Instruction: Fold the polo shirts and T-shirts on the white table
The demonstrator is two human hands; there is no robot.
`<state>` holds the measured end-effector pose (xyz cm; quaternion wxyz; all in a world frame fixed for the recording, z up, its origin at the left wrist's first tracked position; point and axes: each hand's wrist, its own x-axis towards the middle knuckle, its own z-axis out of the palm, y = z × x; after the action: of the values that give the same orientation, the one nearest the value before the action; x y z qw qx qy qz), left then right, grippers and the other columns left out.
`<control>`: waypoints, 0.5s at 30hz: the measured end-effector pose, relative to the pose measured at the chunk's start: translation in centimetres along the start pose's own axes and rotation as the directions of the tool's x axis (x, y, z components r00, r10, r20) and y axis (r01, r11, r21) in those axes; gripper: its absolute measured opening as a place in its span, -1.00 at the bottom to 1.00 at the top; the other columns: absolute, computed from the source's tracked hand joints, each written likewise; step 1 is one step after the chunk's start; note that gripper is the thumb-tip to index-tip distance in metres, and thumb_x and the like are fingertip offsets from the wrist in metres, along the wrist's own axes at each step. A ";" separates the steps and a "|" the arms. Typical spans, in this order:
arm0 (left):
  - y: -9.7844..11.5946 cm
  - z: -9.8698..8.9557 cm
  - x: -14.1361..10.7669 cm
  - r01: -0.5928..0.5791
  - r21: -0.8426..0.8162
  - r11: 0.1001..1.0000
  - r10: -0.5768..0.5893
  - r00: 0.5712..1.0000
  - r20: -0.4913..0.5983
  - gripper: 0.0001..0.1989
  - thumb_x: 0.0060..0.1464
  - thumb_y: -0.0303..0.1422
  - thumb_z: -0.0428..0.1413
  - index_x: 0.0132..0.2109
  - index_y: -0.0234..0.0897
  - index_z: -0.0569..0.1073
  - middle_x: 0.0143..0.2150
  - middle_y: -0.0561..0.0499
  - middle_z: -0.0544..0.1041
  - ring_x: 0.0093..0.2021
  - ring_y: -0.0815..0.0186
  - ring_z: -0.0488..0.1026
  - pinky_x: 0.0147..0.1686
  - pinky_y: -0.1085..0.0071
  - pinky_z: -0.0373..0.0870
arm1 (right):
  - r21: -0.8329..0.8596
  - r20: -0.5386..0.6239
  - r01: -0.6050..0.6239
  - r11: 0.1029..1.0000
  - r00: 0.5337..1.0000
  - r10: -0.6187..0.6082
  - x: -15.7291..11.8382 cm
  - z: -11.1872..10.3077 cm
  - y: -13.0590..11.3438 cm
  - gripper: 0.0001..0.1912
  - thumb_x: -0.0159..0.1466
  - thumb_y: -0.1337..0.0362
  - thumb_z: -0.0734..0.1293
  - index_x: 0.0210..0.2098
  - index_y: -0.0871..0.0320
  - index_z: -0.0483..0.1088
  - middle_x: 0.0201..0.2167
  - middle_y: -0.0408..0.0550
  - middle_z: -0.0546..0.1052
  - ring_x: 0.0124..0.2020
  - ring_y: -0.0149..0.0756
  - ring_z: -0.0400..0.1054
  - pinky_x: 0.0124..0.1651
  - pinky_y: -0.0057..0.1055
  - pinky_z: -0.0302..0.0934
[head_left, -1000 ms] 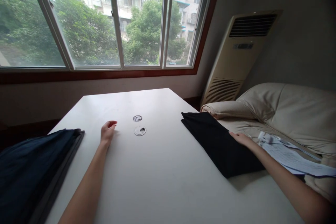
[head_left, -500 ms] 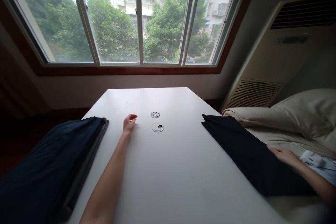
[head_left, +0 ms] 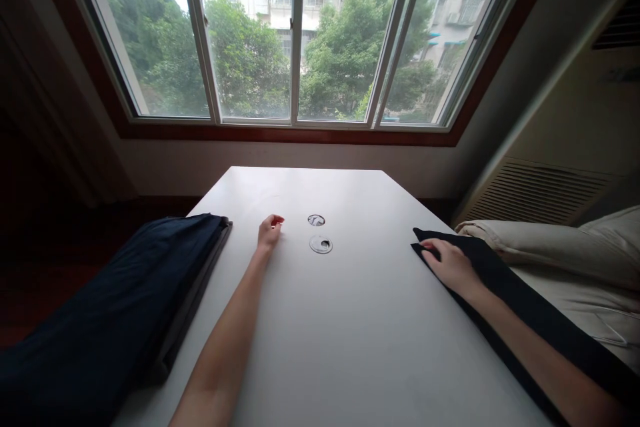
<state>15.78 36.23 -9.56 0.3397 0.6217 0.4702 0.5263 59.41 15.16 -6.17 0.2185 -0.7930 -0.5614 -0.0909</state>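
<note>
My left hand [head_left: 271,232] rests on the white table [head_left: 345,320], fingers loosely curled with a small gap to the thumb and nothing in them. Over at the right edge, a pair of black trousers [head_left: 545,310] lies lengthwise, folded, with two layers parting at the far end. My right hand [head_left: 450,265] is on that far end, thumb and fingers closed at the corner of the cloth. The forearm lies along the trousers and hides part of them. Left of my left arm is a stack of folded dark clothes [head_left: 115,293], navy on top and grey-brown beneath.
Two round cable holes [head_left: 321,244] are set in the table near my left hand. A beige padded seat [head_left: 560,247] adjoins the table on the right, with a floor-standing air conditioner [head_left: 545,187] behind it. Beyond the table's far edge is a window [head_left: 295,47].
My right hand has moved forward along the black trousers, from the middle of their outer edge to the far end. The view has turned slightly left. My left hand keeps its place on the table.
</note>
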 end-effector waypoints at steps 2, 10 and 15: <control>0.0 0.0 0.0 0.000 0.002 1.000 0.000 1.000 -0.007 -0.83 -0.07 -0.49 0.03 -0.33 -0.25 0.50 -0.28 -0.07 0.58 -0.23 0.23 0.53 -0.16 0.31 0.40 | 0.060 0.086 0.079 0.995 0.993 -0.084 -0.4 2.2 -6.0 -0.70 0.24 0.31 0.19 -0.09 0.13 0.44 -0.04 0.12 0.52 0.01 -0.07 0.37 0.02 -0.22 0.18; 0.3 0.0 -0.3 -0.031 0.004 0.999 0.032 0.999 -0.020 -0.84 -0.08 -0.45 0.05 -0.33 -0.23 0.51 -0.27 -0.06 0.59 -0.23 0.21 0.52 -0.20 0.30 0.40 | 0.056 0.118 0.136 0.989 0.983 -0.142 -0.9 7.2 -14.3 -0.62 0.37 0.24 0.11 0.13 0.12 0.32 0.21 0.10 0.36 0.25 -0.10 0.16 0.27 -0.12 -0.04; 0.3 0.1 -0.6 -0.026 0.029 0.999 0.027 1.000 -0.005 -0.84 -0.07 -0.44 0.05 -0.32 -0.23 0.51 -0.25 -0.08 0.58 -0.22 0.19 0.51 -0.20 0.29 0.38 | 0.073 0.153 0.170 0.983 0.972 -0.180 -1.7 6.4 -14.0 -0.56 0.39 0.24 0.09 0.20 0.22 0.28 0.25 0.16 0.31 0.30 -0.10 0.11 0.33 -0.11 -0.11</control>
<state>15.91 35.61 -9.49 0.3224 0.6312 0.4705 0.5256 45.13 20.46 -9.10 0.1877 -0.7382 -0.6472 -0.0294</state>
